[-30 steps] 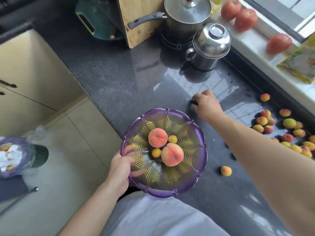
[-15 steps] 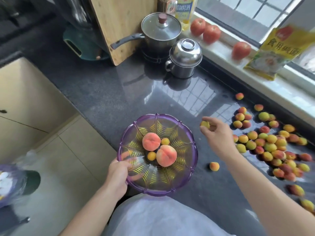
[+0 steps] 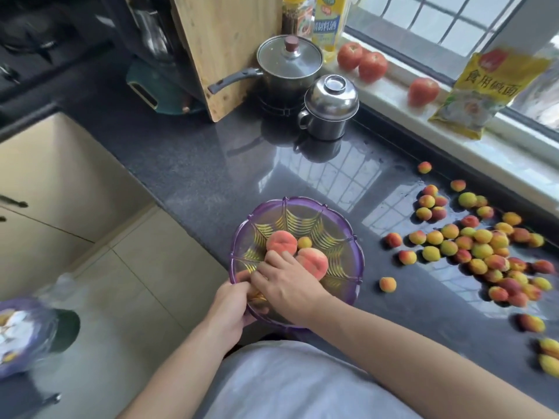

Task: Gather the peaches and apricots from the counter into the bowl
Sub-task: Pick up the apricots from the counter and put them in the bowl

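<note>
Counter (image 3: 211, 164) of dark polished stone, with a purple bowl (image 3: 341, 220) at its front edge, partly overhanging.

Gripped the near-left rim of that bowl with the left hand (image 3: 230, 309), fingers curled round the lip. Reached into the bowl with the right hand (image 3: 287, 282) from the near side, back of the hand upward, fingertips down between the two peaches (image 3: 279, 241) on the bowl's floor and touching both. Could not tell whether those fingers pinched anything or lay loose, the undersides being hidden.

Kept company in the bowl with one small apricot (image 3: 304, 242), just beside the farther peach on its right.

Left out on the counter: a lone apricot (image 3: 387, 284) near the front edge, just right of the bowl, and beyond it a wide scatter of apricots (image 3: 490, 252) toward the right end, thickest in the middle, thinning toward the back edge under the windowsill, blurred at the far right.

Toward the back-left corner: a wooden cutting board (image 3: 230, 46) leaning upright, a lidded saucepan (image 3: 289, 66) just beside it with its handle pointing left, and a steel lidded mug (image 3: 329, 107) in front of the pan. On the windowsill (image 3: 393, 95): three tomatoes (image 3: 372, 66), a yellow packet (image 3: 490, 92) and a bottle (image 3: 328, 22) with a yellow label.
</note>
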